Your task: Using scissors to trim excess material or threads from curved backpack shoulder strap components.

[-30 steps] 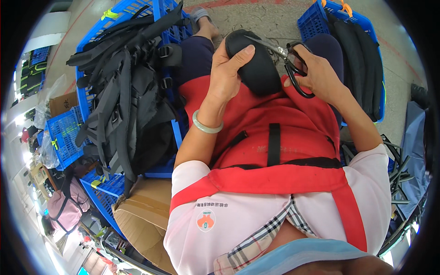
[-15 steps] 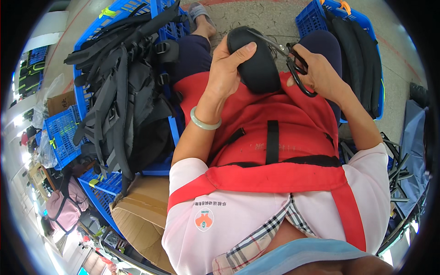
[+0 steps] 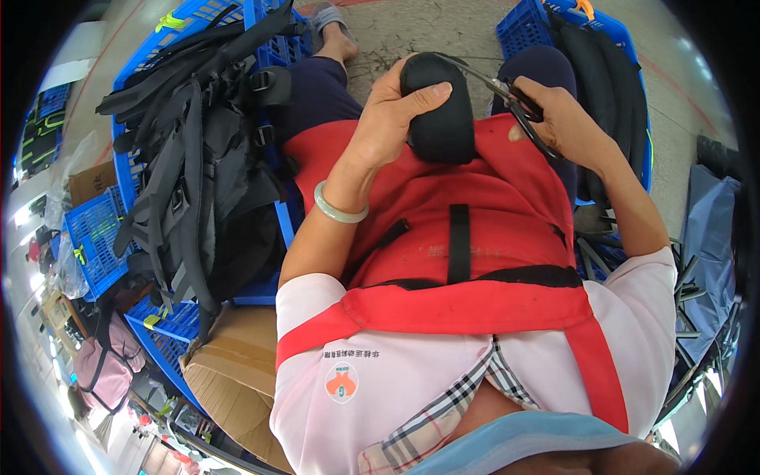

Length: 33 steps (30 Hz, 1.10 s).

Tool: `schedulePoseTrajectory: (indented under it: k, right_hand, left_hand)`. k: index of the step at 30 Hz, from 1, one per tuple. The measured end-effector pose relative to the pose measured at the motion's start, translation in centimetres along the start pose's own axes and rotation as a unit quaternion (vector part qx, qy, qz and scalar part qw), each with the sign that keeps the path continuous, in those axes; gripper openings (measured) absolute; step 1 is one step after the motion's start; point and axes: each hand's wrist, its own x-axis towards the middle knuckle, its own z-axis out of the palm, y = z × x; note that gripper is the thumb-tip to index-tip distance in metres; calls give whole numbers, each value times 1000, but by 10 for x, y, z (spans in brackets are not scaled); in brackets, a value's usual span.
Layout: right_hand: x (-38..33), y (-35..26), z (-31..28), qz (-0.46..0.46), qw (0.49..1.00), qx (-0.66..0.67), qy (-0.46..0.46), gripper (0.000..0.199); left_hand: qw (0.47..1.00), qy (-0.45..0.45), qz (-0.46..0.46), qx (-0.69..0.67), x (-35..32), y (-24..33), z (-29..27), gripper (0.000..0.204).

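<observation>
My left hand (image 3: 389, 115) is closed on a black padded piece (image 3: 442, 131), rounded at its ends, its thumb lying across the front. The pad is held upright above the red apron (image 3: 372, 222) over my lap. In my right hand (image 3: 568, 125) is a pair of black-handled scissors (image 3: 513, 93), with fingers in the handle loops. Their metal blades point left and reach the pad's top edge. Whether the tips touch the pad or a thread there is too small to tell.
On the left, a blue crate (image 3: 127, 170) is heaped with black straps and buckled pieces (image 3: 190, 158). Another blue crate (image 3: 522, 32) at the far right holds long black pads (image 3: 606, 87). A cardboard box (image 3: 237, 356) stands at lower left. Dark scraps (image 3: 380, 67) litter the floor.
The scissor handles have come closer together, and the blades look nearer to closed. The pad has turned slightly in my left hand. The whole view has shifted a little.
</observation>
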Motion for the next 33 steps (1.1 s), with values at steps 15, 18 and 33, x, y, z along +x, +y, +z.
schedulePoseTrajectory:
  k: [15, 18, 33]
  right_hand:
    - [-19, 8, -20, -51, 992, -115, 27, 47]
    - [-22, 1, -25, 14, 993, -121, -2, 47]
    - [-23, -3, -42, -24, 976, -217, 0, 46]
  left_hand:
    - [995, -84, -38, 41, 2, -4, 14, 24]
    - [994, -90, -48, 40, 1, -5, 16, 24]
    - [984, -146, -91, 38, -1, -9, 19, 29]
